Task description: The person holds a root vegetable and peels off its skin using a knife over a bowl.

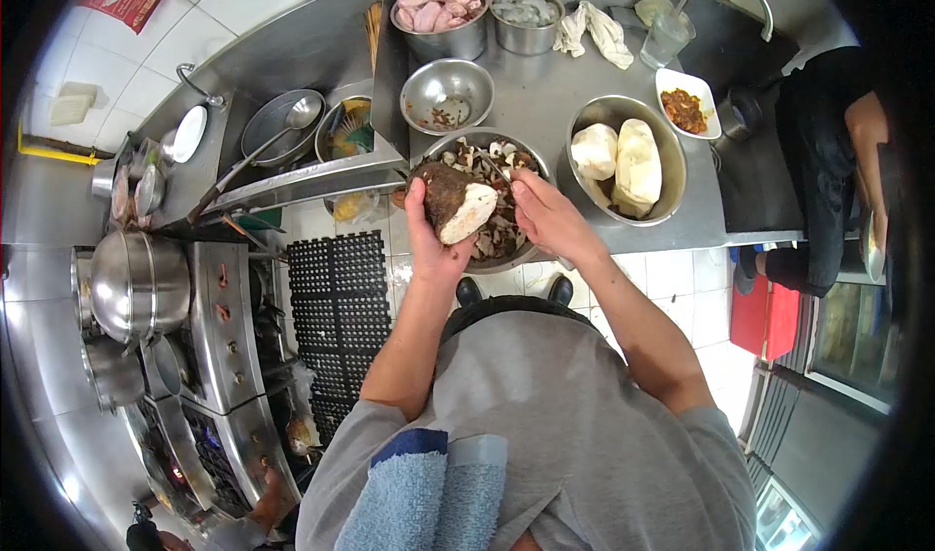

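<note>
Over a metal bowl [534,155] full of brown and white peelings, my left hand [431,239] is wrapped round a large brown root [443,196] whose cut end shows white. My right hand [547,218] is closed on a knife [499,170], its blade beside the root's upper right side. Peeled white roots [637,166] stand in a steel pot [674,142] to the right. An empty-looking metal bowl [469,76] with a few scraps at its bottom sits just behind.
Pots of pink meat [440,8] and pale pieces [526,8] stand at the back. A cloth [596,33], a glass [667,39] and a white dish [703,91] are to the right. Another person [823,152] stands at the right; a co-worker's arm [271,497] shows by the stove [229,356].
</note>
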Tool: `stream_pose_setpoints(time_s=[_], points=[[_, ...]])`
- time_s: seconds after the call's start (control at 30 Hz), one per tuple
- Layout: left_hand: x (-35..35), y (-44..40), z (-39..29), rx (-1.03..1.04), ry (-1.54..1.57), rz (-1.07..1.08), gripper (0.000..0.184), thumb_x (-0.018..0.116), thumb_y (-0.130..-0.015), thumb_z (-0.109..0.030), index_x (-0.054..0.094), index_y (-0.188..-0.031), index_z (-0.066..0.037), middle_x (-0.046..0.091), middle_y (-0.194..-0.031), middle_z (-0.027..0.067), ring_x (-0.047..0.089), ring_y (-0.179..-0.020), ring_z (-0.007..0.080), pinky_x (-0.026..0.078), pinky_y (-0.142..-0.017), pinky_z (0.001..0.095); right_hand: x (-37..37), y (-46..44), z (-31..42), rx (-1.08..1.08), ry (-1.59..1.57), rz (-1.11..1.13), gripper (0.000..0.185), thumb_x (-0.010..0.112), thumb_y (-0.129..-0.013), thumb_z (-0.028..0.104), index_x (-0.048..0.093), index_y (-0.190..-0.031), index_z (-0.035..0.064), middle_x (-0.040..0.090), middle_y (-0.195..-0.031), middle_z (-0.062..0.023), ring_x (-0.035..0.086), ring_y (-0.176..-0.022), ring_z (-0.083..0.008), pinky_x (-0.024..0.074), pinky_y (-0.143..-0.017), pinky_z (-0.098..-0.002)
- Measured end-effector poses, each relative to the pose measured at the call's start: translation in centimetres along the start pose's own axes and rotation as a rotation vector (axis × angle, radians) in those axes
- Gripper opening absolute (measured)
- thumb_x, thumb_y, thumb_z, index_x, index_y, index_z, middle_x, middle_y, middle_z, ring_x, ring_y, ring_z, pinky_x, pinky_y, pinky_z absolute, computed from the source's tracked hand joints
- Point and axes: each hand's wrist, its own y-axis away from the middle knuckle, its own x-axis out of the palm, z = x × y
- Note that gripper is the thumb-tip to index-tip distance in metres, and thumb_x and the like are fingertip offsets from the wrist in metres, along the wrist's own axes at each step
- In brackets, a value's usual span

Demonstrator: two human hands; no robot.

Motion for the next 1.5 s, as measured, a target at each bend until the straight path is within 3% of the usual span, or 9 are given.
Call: stream_pose_setpoints(time_s=[0.03,0.13,0.23,0.43,0.73,1.0,1.1,1.43,1.5], points=[[-0.1,0.0,-0.4,-0.01,-0.007,0.014,0.043,0.06,-0.096,-0.043,0.06,-0.12,-0.007,0.069,-0.113,0.0099,0.068,-0.103,0.026,0.055,-0.094,0.0433,-0.4,0.4,0.6,0.085,-0.064,0.072,0.033,0.039,-0.106,0.028,0.052,-0.127,0.006,0.059,-0.079,-0.0114,0.058,-0.07,-0.0213,0.0476,-0.065,-0.0363],[-0.4,0.0,-1.3,-0.031,-0.049,0.027,0.043,0.059,-0.098,-0.041,0.059,-0.122,-0.006,0.068,-0.117,0.0114,0.067,-0.107,0.0267,0.054,-0.096,0.0447,-0.4,1.3,0.5,-0.069,-0.062,0.162,0.04,0.04,-0.107,0.03,0.047,-0.142,0.0103,0.044,-0.072,0.0026,0.04,-0.06,-0.0063,0.0328,-0.052,-0.0223],[-0.4,-0.2,-1.4,-0.06,-0.124,0.006,0.044,0.058,-0.1,-0.041,0.058,-0.126,-0.006,0.066,-0.121,0.0122,0.065,-0.112,0.0264,0.053,-0.098,0.0454,-0.3,2.0,1.1,-0.105,0.001,0.208,0.045,0.041,-0.106,0.027,0.042,-0.148,0.0113,0.049,-0.075,-0.0015,0.044,-0.063,-0.0103,0.0394,-0.057,-0.0258],[1.0,0.2,-1.6,-0.13,-0.263,-0.148,0.042,0.056,-0.1,-0.039,0.057,-0.128,-0.007,0.065,-0.122,0.0118,0.064,-0.112,0.0263,0.053,-0.097,0.0454,-0.4,2.1,0.1,-0.455,0.322,0.11,0.044,0.045,-0.102,0.02,0.043,-0.146,0.0118,0.069,-0.104,-0.0229,0.065,-0.088,-0.0439,0.0486,-0.08,-0.0519],[0.5,-0.4,-2.0,-0.162,-0.438,-0.178,0.038,0.061,-0.097,-0.033,0.057,-0.126,-0.008,0.066,-0.119,0.0096,0.065,-0.109,0.0256,0.055,-0.092,0.0472,-1.2,3.5,2.2,-0.202,0.414,0.188,0.048,0.046,-0.102,0.022,0.04,-0.149,0.0154,0.066,-0.107,-0.0262,0.065,-0.092,-0.0433,0.0483,-0.085,-0.0487],[0.6,-0.3,-1.9,-0.171,-0.463,-0.162,0.038,0.062,-0.098,-0.034,0.052,-0.129,-0.015,0.064,-0.122,0.0066,0.064,-0.111,0.0243,0.054,-0.092,0.0491,-0.6,3.1,0.6,-0.277,0.432,0.129,0.045,0.044,-0.104,0.023,0.042,-0.149,0.016,0.066,-0.112,-0.0242,0.064,-0.096,-0.0442,0.0477,-0.087,-0.0494],[-0.1,-0.6,-2.0,-0.215,-0.46,-0.163,0.052,0.065,-0.096,-0.034,0.041,-0.141,-0.023,0.06,-0.126,0.004,0.061,-0.114,0.0234,0.055,-0.086,0.0476,0.2,2.7,-0.1,-0.35,0.476,0.046,0.044,0.045,-0.104,0.022,0.043,-0.148,0.0163,0.067,-0.108,-0.024,0.065,-0.091,-0.0438,0.0494,-0.083,-0.0512],[-0.8,-1.1,-2.3,-0.201,-0.434,-0.136,0.049,0.064,-0.097,-0.033,0.042,-0.139,-0.022,0.058,-0.128,0.0059,0.061,-0.116,0.0256,0.056,-0.088,0.0529,1.8,1.3,1.6,-0.271,0.531,-0.023,0.04,0.045,-0.103,0.021,0.049,-0.143,0.0138,0.068,-0.101,-0.0263,0.065,-0.087,-0.045,0.05,-0.079,-0.0541],[-0.5,-0.9,-1.7,-0.194,-0.438,-0.135,0.047,0.063,-0.098,-0.033,0.042,-0.138,-0.021,0.059,-0.128,0.0059,0.061,-0.115,0.0258,0.056,-0.088,0.0534,2.0,0.0,0.4,-0.414,0.461,-0.081,0.04,0.044,-0.104,0.021,0.049,-0.143,0.0116,0.07,-0.101,-0.0228,0.067,-0.081,-0.043,0.0518,-0.079,-0.0504]])
